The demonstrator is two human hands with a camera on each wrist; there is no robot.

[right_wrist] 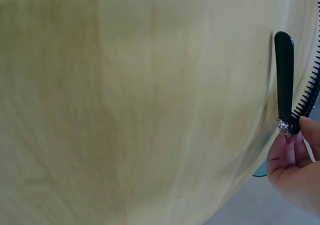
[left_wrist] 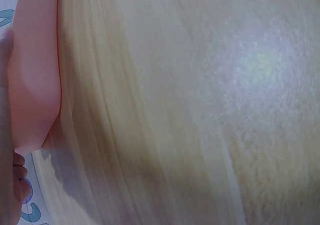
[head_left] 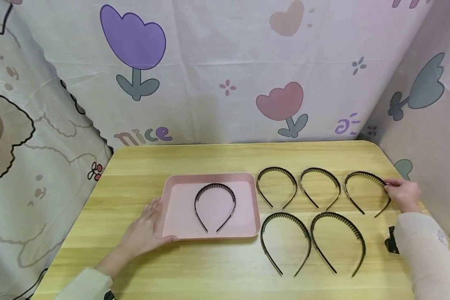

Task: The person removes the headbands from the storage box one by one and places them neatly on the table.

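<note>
At the far right of the table, my right hand (head_left: 404, 194) pinches the right side of a black toothed headband (head_left: 363, 174). The right wrist view shows the headband's dark end (right_wrist: 284, 75) and a sparkly band (right_wrist: 283, 126) close to the fingertips. My left hand (head_left: 144, 229) rests against the left front corner of a pink tray (head_left: 180, 208), its thumb along the front rim and its fingers along the left side. One black headband (head_left: 214, 185) lies inside the tray, with its ends toward me. In the left wrist view the tray's outer wall (left_wrist: 35, 70) shows beside the hand.
Right of the tray, two headbands (head_left: 276, 169) (head_left: 320, 170) lie in the back row and two more (head_left: 285, 215) (head_left: 337, 215) in front. A small black object (head_left: 391, 240) shows at the right sleeve. Printed cloth (head_left: 210, 116) hangs behind the wooden table (head_left: 217, 271).
</note>
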